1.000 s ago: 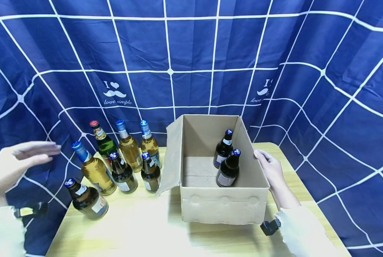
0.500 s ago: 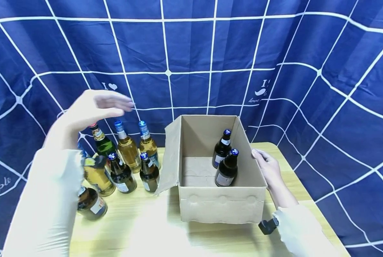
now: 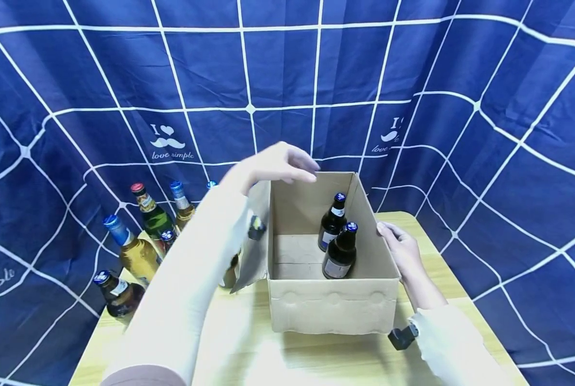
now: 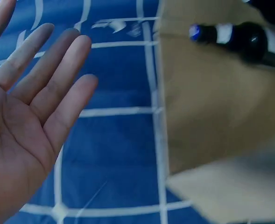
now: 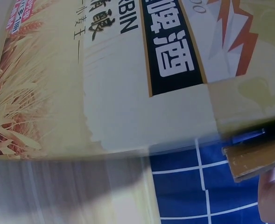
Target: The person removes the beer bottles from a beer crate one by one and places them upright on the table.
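Observation:
An open cardboard box point(image 3: 333, 305) stands on the table, with two dark brown beer bottles point(image 3: 340, 252) upright inside along its right wall. My left hand point(image 3: 280, 163) hovers above the box's back left corner and holds nothing. In the left wrist view its palm and spread fingers point(image 4: 62, 60) show, apart from the box. My right hand point(image 3: 400, 249) grips the box's right side near the top edge. The right wrist view shows a bit of that hand point(image 5: 272, 196) at a cardboard flap point(image 5: 256, 161); most of its fingers are hidden.
Left of the box stand several beer bottles, among them a green one point(image 3: 154, 217), a clear one with amber beer point(image 3: 138, 254) and a short brown one point(image 3: 118, 297). My left sleeve point(image 3: 191, 268) hides some. A blue checked curtain point(image 3: 287, 69) hangs behind the wooden table point(image 3: 239, 343).
My left hand has swept from the far left, over the bottles, rightward to the box's back corner, staying empty. The right hand has kept its grip on the box.

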A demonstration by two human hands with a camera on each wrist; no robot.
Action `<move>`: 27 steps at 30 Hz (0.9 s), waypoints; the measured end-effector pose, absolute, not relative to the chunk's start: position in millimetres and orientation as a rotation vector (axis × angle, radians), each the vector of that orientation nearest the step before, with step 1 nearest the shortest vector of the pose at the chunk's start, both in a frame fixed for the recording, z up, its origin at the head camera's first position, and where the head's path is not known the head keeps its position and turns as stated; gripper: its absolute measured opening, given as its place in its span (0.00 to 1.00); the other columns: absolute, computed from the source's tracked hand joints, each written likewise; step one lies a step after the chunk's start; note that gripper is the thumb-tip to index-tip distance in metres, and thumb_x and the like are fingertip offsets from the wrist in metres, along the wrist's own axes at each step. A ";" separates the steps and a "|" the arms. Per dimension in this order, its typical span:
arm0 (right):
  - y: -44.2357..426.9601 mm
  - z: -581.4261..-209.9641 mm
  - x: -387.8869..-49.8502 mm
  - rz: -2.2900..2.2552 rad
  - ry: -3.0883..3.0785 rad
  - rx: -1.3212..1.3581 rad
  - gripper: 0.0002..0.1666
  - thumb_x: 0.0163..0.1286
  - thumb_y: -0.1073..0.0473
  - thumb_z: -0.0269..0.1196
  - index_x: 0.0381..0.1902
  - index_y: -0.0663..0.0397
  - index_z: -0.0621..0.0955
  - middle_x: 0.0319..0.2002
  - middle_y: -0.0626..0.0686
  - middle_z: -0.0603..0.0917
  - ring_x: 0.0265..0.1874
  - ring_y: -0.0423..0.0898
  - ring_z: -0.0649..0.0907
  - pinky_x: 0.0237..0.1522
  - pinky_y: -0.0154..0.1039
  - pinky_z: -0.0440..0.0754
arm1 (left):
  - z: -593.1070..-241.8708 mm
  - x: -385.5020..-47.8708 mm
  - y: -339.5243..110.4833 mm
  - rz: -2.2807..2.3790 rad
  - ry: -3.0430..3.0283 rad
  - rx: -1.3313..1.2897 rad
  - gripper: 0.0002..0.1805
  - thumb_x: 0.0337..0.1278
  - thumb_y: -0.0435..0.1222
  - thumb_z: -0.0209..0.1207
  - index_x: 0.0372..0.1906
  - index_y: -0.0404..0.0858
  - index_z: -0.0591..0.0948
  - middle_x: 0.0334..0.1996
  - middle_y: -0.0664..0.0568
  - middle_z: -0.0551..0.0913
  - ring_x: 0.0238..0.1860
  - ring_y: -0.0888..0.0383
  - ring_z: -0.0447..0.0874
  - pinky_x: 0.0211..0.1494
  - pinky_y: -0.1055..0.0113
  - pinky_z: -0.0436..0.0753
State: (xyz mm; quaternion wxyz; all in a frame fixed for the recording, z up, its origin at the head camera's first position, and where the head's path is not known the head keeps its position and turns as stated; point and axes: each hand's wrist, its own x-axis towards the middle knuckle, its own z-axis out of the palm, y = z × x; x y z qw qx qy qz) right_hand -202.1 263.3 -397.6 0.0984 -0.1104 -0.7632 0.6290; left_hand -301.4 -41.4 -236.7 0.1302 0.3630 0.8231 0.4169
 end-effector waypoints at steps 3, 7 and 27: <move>263.7 -398.1 -202.8 1.852 -2.265 -0.328 0.17 0.68 0.46 0.61 0.48 0.47 0.82 0.30 0.30 0.80 0.30 0.32 0.79 0.35 0.27 0.77 | -249.6 -305.3 -12.4 1.171 2.344 1.016 0.23 0.54 0.43 0.66 0.55 0.39 0.81 0.51 0.50 0.82 0.49 0.61 0.80 0.49 0.58 0.80; 264.6 -398.7 -203.8 1.834 -2.268 -0.325 0.23 0.68 0.47 0.60 0.54 0.56 0.80 0.31 0.29 0.80 0.31 0.32 0.79 0.36 0.26 0.76 | -268.1 -309.2 16.3 1.160 2.299 0.956 0.24 0.55 0.43 0.65 0.57 0.39 0.79 0.55 0.50 0.79 0.51 0.60 0.78 0.50 0.58 0.80; 265.0 -399.7 -203.8 1.851 -2.243 -0.293 0.17 0.68 0.49 0.61 0.49 0.51 0.81 0.32 0.29 0.80 0.33 0.31 0.79 0.38 0.25 0.76 | -351.4 -303.6 70.1 0.911 2.165 0.999 0.41 0.50 0.28 0.67 0.70 0.34 0.62 0.65 0.42 0.68 0.66 0.53 0.64 0.62 0.75 0.65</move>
